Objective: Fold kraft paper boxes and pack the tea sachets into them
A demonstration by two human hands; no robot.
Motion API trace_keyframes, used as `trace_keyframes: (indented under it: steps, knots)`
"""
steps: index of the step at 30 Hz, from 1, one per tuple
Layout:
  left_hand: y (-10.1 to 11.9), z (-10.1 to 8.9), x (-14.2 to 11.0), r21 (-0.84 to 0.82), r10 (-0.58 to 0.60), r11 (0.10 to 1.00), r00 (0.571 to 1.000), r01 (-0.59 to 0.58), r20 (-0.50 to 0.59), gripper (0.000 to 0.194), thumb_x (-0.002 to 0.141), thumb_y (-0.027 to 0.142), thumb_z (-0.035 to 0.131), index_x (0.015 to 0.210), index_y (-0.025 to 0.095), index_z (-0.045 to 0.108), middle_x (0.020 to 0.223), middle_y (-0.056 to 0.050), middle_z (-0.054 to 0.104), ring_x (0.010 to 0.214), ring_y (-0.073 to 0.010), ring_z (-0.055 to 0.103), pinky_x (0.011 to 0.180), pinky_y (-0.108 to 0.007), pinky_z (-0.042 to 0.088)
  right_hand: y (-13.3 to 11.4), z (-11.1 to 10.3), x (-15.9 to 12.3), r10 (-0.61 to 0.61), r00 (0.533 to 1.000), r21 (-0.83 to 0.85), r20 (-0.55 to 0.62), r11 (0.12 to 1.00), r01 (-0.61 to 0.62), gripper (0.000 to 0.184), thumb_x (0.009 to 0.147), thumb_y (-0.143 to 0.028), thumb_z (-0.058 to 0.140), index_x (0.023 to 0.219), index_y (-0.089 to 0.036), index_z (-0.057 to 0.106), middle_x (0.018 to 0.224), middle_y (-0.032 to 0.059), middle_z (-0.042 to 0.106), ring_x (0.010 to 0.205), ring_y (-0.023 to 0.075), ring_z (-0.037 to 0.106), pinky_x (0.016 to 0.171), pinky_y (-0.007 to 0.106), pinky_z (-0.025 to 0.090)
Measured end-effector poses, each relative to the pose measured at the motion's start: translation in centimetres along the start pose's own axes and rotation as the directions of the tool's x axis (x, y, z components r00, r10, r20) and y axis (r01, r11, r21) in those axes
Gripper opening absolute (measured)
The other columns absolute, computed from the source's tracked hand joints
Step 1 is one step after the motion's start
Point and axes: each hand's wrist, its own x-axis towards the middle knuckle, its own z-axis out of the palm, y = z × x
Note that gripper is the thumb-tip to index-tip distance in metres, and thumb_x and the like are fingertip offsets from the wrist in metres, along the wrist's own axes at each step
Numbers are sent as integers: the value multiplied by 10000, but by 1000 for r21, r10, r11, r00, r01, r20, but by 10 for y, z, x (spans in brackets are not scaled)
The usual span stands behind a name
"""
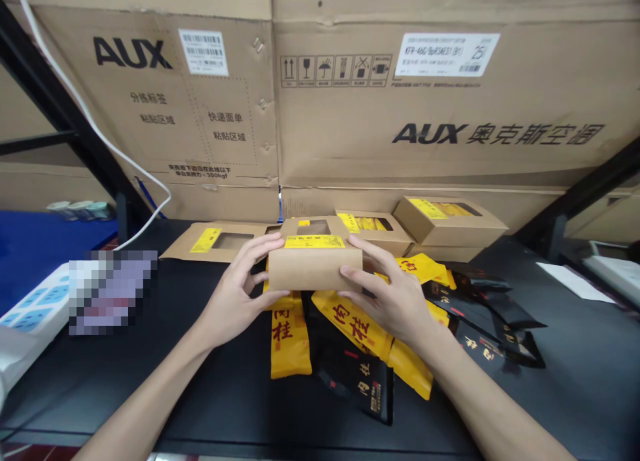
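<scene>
Between my two hands is a brown kraft paper box (pixel 315 270) with a yellow label and a small window on its top. My left hand (pixel 240 291) grips its left end, fingers along the upper edge and thumb low at the front. My right hand (pixel 395 291) clasps the right end in a similar way. Below the box lie yellow tea packets (pixel 291 341) with red characters. A black tea packet (pixel 357 374) rests among them, and more black packets (pixel 493 314) are heaped to the right of my right hand.
Behind stand filled kraft boxes (pixel 450 231), with a flat windowed box (pixel 200 242) at the left. A white power strip (pixel 43 308) and a blurred purple item (pixel 115 294) lie left. White paper (pixel 575 282) is at right. Large AUX cartons (pixel 340 154) wall off the back.
</scene>
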Motion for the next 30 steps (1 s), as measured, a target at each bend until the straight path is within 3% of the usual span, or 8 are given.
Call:
trace_keyframes:
  steps: [6, 12, 17, 21, 24, 28, 30]
  knots:
    - [1, 0, 1, -23, 6, 1000, 1000, -6, 1, 551, 877, 206, 751, 1365, 409, 597, 1540, -59, 426, 1490, -296, 417, 1055, -405, 571, -4, -1, 4, 9, 1000, 26, 17, 1000, -10, 177, 925, -346, 713, 1092, -296, 677, 1445, 104, 593, 1023, 230, 743, 753, 389, 686]
    - [2, 0, -1, -18, 1, 1000, 1000, -1, 27, 621, 839, 212, 793, 1385, 415, 578, 1551, -64, 389, 1525, -323, 350, 1062, -434, 569, -4, -2, 5, 43, 998, 131, 48, 990, -48, 224, 911, -306, 720, 1118, -276, 640, 1448, 119, 555, 1223, 276, 670, 914, 473, 660]
    - [0, 0, -2, -42, -5, 999, 1000, 6, 10, 548, 849, 234, 787, 1345, 390, 615, 1554, -70, 401, 1519, -324, 361, 1070, -454, 566, -5, -1, 4, 29, 1000, 87, 2, 996, -29, 227, 918, -287, 711, 1131, -292, 631, 1430, 104, 584, 1207, 274, 678, 920, 464, 655]
    - [-2, 1, -1, -72, 2, 997, 1000, -4, -23, 452, 873, 213, 758, 1275, 389, 649, 1521, -52, 433, 1494, -296, 404, 1066, -449, 571, -6, -1, 5, 7, 999, 74, -44, 997, -4, 525, 919, -254, 716, 1392, -349, 508, 1370, 97, 620, 1140, 252, 695, 865, 428, 669]
    - [-2, 2, 0, -82, 14, 996, 999, -17, -38, 441, 876, 196, 753, 1257, 396, 655, 1516, -40, 443, 1484, -280, 419, 1051, -426, 579, -8, 1, 6, 52, 997, 147, -57, 988, -44, 749, 905, -246, 737, 1542, -339, 356, 1325, 118, 604, 1210, 269, 644, 945, 463, 644]
    - [-2, 3, 0, -105, 43, 993, 997, -49, -58, 501, 849, 204, 785, 1286, 403, 641, 1524, -36, 445, 1483, -278, 426, 1026, -385, 588, -13, 4, 7, 222, 974, 305, -51, 932, -196, 573, 901, -257, 738, 1400, -388, 487, 1363, 98, 473, 1334, 290, 539, 1023, 535, 600]
    - [-1, 2, 0, -118, 17, 993, 996, -27, -82, 596, 825, 245, 816, 1356, 400, 595, 1553, -45, 429, 1482, -287, 433, 1051, -386, 571, -15, 6, 6, 234, 970, 349, -63, 916, -199, 512, 898, -232, 737, 1331, -390, 515, 1369, 88, 442, 1333, 284, 537, 1034, 550, 592]
